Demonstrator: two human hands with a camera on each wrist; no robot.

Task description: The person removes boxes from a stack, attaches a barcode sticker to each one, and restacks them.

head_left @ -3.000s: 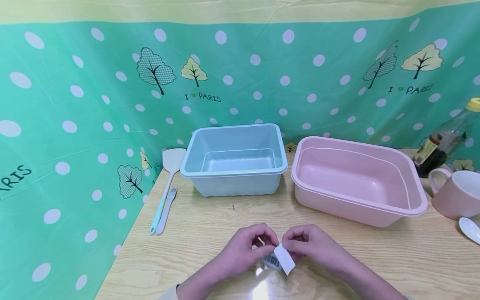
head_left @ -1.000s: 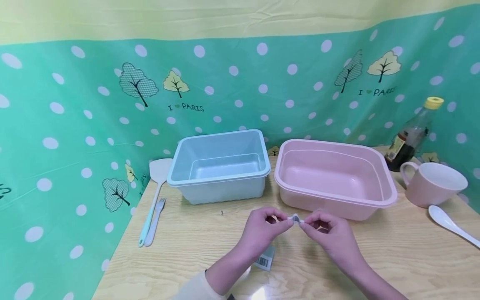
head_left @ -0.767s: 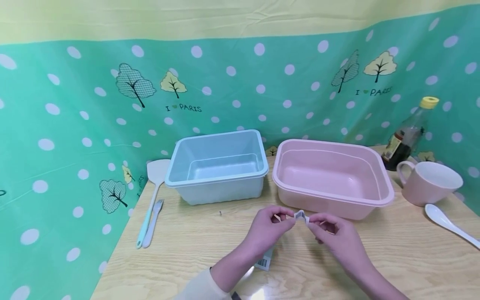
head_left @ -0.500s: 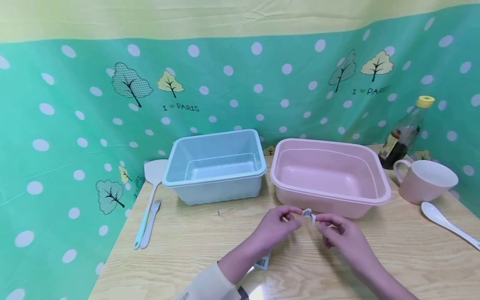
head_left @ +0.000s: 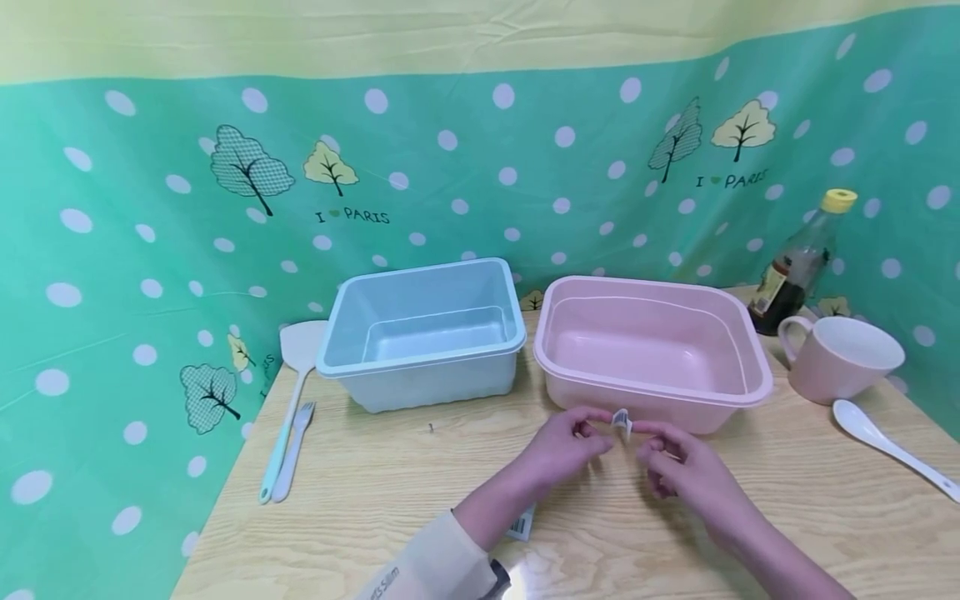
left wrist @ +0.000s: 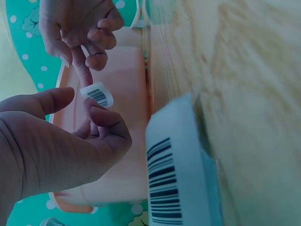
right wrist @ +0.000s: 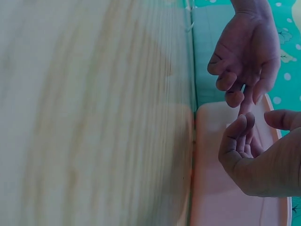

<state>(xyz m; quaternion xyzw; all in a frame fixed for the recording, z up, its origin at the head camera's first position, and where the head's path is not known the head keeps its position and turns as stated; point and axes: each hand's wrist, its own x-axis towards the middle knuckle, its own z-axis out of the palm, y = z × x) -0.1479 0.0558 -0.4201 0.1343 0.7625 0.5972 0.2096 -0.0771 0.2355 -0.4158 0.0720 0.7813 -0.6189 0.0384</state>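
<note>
Lower centre of head view, just before pink tub [head_left: 652, 392]: barcode sticker [head_left: 621, 422] stuck on left hand [head_left: 564, 446] fingertip; right hand [head_left: 678, 471] fingers loosely curled, off it. Peeling step; next needs careful pinch w/o folding.

I log colours: white sticker [head_left: 621, 421] with black barcode stripes; pale blue tub [head_left: 422, 333]; pink tub [head_left: 649, 350]; pink mug [head_left: 838, 358], white inside; white spoon [head_left: 888, 446]; light woodgrain table [head_left: 375, 492]; teal backdrop [head_left: 150, 208] with white dots and trees, yellow band above.
</note>
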